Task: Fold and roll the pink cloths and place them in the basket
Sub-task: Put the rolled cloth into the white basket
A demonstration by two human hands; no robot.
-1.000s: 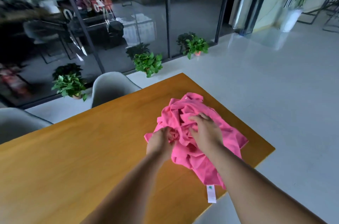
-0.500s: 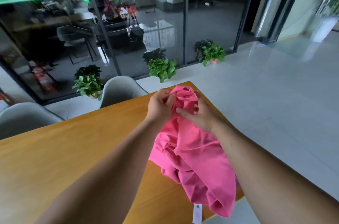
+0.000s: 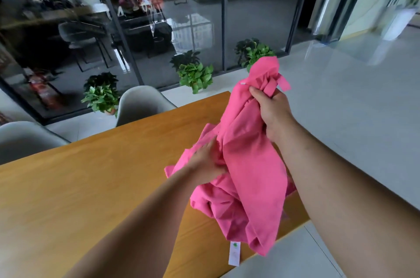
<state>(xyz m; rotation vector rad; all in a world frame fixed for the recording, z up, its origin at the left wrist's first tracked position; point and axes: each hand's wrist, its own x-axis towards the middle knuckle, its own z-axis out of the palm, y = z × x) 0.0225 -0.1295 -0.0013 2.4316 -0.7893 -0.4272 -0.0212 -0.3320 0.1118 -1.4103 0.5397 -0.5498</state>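
Sorting out one piece: the right hand (image 3: 271, 110), right of centre, clutches the bunched top of a pink cloth (image 3: 247, 164) raised over the pink heap (image 3: 211, 198) on the bench (image 3: 91, 186). The left hand (image 3: 204, 161) presses fairly straight fingers on the heap. Next, likely, it needs spreading flat for folding.

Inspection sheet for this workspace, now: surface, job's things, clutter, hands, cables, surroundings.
Surface: wooden table, with the pink cloths bunched at its right end.
Job's things: pink cloths unfolded, part held up; white tag hangs at the near edge; basket not in view.
Clutter: nothing seen.
Hands: right hand grips the raised bunch; left hand touches the lower cloth, its fingers partly hidden in folds.
Cables: nothing seen.
Surroundings: grey chairs, potted plants, glass wall, pale floor.
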